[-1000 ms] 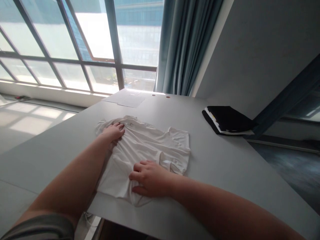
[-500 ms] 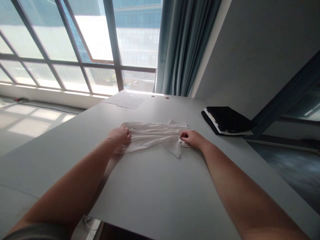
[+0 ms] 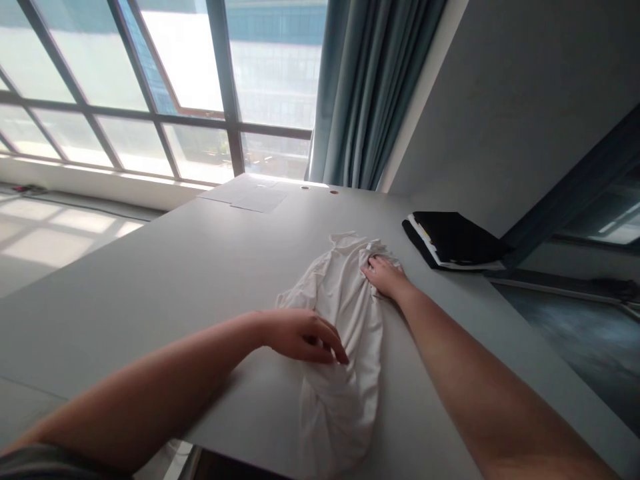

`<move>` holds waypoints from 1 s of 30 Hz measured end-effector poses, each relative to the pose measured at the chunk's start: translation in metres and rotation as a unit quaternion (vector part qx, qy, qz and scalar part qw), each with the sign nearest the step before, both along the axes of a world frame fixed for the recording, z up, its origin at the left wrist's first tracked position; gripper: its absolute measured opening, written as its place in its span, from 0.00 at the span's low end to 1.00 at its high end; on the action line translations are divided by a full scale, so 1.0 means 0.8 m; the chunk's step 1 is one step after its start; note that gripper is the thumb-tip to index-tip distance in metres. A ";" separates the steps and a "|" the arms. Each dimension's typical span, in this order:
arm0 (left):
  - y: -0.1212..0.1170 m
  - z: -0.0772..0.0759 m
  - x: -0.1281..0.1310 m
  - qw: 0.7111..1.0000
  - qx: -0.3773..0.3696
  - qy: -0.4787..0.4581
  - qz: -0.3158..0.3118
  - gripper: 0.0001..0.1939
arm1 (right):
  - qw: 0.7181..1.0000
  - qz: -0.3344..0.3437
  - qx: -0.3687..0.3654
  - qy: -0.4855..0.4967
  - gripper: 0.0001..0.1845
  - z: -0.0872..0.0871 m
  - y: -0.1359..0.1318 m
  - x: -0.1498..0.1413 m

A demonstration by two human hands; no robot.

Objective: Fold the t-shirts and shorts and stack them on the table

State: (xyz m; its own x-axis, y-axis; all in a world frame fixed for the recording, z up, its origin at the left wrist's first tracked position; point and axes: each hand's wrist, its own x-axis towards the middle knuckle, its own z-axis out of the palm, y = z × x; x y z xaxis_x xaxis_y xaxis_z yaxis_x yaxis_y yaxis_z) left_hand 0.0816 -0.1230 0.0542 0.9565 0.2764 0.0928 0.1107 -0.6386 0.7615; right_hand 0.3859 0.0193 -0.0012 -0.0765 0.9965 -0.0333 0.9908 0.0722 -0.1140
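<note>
A white T-shirt (image 3: pixel 350 320) lies rumpled and stretched lengthwise over the table, its near part reaching toward the front edge. My right hand (image 3: pixel 384 275) is at its far right, fingers curled into bunched cloth. Over the middle of the shirt is my left hand (image 3: pixel 307 337), its fingers loosely bent and a gap showing between them and the thumb. No cloth is visibly gathered in the left hand. Long folds run along the shirt between the two hands and down to its near end.
The white table (image 3: pixel 210 267) carries a stack of black folders with papers (image 3: pixel 457 237) at the right and flat paper sheets (image 3: pixel 257 199) at the far left. Two round holes sit near its far edge. A blue-grey curtain (image 3: pixel 365 100) and windows stand behind.
The shirt was spread, then drawn into a crosswise band, and now stretches toward the front edge. My left hand has moved right and nearer. My right hand went far right and stays there.
</note>
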 end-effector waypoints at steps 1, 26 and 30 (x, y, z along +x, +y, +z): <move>0.001 0.001 -0.002 0.999 -0.024 -0.023 0.034 0.14 | 1.000 0.016 -0.003 -0.003 0.31 -0.002 -0.003 -0.009; 0.101 -0.049 -0.091 0.816 0.319 0.184 0.446 0.19 | 0.944 0.234 0.062 0.224 0.21 -0.008 -0.009 -0.017; 0.093 -0.047 -0.082 0.821 0.310 0.223 0.424 0.18 | 0.967 0.142 0.100 0.185 0.13 -0.013 0.004 0.019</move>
State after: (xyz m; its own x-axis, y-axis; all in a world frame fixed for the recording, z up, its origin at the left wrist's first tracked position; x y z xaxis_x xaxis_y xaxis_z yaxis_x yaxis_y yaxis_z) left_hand 0.0164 -0.0482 0.0168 0.4220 0.8922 0.1607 0.8952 -0.4382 0.0818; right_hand 0.4007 0.0225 -0.0114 -0.3186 0.9172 0.2390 0.8220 0.3930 -0.4122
